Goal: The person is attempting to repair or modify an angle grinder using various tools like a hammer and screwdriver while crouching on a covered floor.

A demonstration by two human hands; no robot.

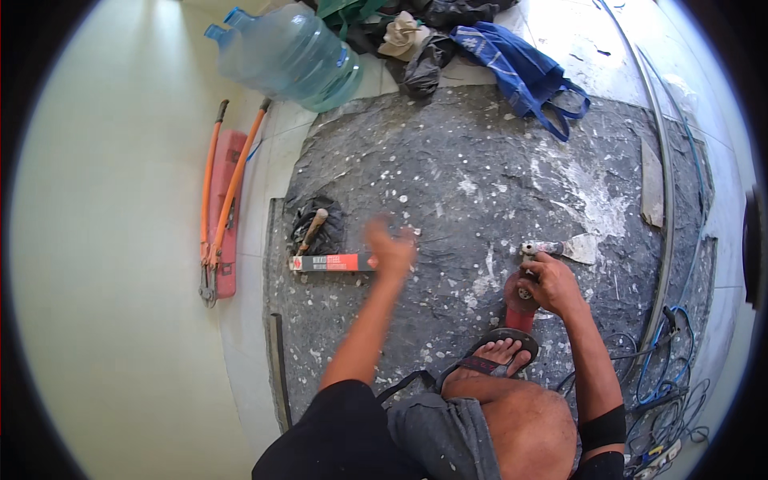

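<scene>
A: How is the step at the grinder (520, 319) best done?

B: The disc (517, 302) seems to be what is being handled, so the power should be cut before any finger is placed there. The body should be steadied, and the disc should be held by its face rather than its rim.

A: And how are the fingers set?

B: Those of the right hand (558, 290) are bent over the disc, but whether it is firmly gripped cannot be told. The left hand (390, 254) is blurred beside the end of a long box (332, 262), so whether anything is grasped there cannot be told either.

A: Where is the grinder placed?

B: It is laid on the grey, spattered sheet (432, 184), just beyond the sandalled foot (492, 358), with a scraper (578, 249) left near the right hand's fingers.

A: How does it look?

B: A red body is seen, with a dull reddish-brown disc and a metal fitting set at its centre. The disc is partly covered by the fingers, and its wear cannot be judged.
</scene>
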